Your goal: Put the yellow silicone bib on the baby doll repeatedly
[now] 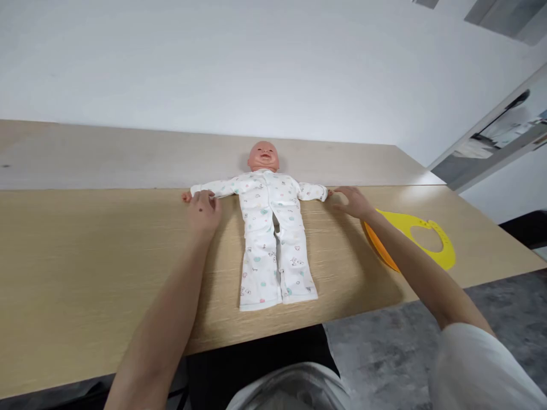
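A baby doll (264, 156) lies on its back, arms stretched out to both sides. It wears a white one-piece sleepsuit (258, 216) with small coloured prints, and the legs lie straight toward me. My left hand (204, 215) is closed on the cuff of the sleeve at the left, its fingers bent over the fabric. The doll's small hand (187, 196) sticks out beyond it. At the other side, my right hand (354, 203) has its thumb and fingers apart in a curve. Its fingertips are at the doll's other hand (330, 194); whether they touch is unclear.
A yellow silicone bib (447, 250) with an orange part (378, 245) lies under my right forearm. The light wooden table (106, 256) meets a paler board (128, 156) along the white wall (213, 68). The table's front edge runs close to my body.
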A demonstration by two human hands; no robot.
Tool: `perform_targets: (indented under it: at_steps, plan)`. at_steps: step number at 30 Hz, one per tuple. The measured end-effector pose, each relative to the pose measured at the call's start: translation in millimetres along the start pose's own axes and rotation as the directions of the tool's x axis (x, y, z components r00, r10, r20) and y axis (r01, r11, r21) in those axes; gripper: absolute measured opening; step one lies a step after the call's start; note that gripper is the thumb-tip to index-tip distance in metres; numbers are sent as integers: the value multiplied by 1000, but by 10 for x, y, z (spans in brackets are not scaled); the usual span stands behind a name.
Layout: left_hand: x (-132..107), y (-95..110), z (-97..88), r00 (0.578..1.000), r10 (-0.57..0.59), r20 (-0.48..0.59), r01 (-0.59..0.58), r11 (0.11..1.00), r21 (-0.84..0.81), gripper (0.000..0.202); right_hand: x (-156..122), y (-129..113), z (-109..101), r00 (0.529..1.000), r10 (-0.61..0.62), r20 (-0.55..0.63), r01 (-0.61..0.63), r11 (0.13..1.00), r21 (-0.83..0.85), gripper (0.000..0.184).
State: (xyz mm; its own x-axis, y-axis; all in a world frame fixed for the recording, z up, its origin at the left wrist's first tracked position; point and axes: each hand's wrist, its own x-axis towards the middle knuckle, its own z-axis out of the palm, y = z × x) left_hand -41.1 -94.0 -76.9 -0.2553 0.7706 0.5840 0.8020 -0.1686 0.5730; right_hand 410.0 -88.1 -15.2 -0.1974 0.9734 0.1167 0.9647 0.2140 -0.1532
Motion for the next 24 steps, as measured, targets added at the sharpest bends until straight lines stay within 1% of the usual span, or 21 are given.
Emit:
perform_targets:
  at_steps: [1, 2, 3, 5, 7, 9, 12, 16, 18, 20, 24]
  plan:
    - [-1, 14, -10, 1000, -14, 16, 14, 1000, 0, 5, 174, -137, 53, 997, -77, 11, 77, 997, -15, 53]
    - [0, 26, -19, 999, -30, 25, 30, 1000, 1, 4, 327, -249, 96, 993, -113, 30, 114, 993, -25, 56]
    - [3, 36, -26, 999, -44, 31, 44, 999, 1, 4, 456, -332, 130, 991, -124, 50, 126, 992, -29, 59]
    - [9, 46, -33, 998, -52, 36, 52, 999, -3, 5, 640, -412, 173, 990, -94, 101, 99, 994, -37, 59]
    - [14, 39, -28, 998, -43, 39, 43, 999, -1, 8, 736, -398, 183, 989, -39, 146, 47, 997, -58, 55]
    - [16, 16, -14, 999, -31, 45, 30, 999, 12, 10, 766, -335, 169, 986, 13, 168, 2, 996, -90, 52]
    - [17, -25, 12, 998, -19, 61, 16, 999, 51, 15, 741, -266, 135, 987, 64, 149, -46, 991, -124, 54]
    - [11, -39, 23, 998, -9, 68, 5, 997, 73, 18, 672, -320, 110, 984, 120, 130, -102, 985, -138, 53]
    - [7, -25, 17, 997, -13, 75, 8, 997, 73, 18, 643, -352, 101, 986, 113, 125, -96, 985, -141, 50]
    - [6, -3, 8, 997, -21, 79, 15, 997, 76, 17, 623, -347, 93, 991, 76, 113, -62, 990, -124, 49]
    - [7, 33, -12, 995, -12, 103, 1, 994, 110, 16, 625, -281, 110, 998, 23, 52, -23, 1000, -6, 55]
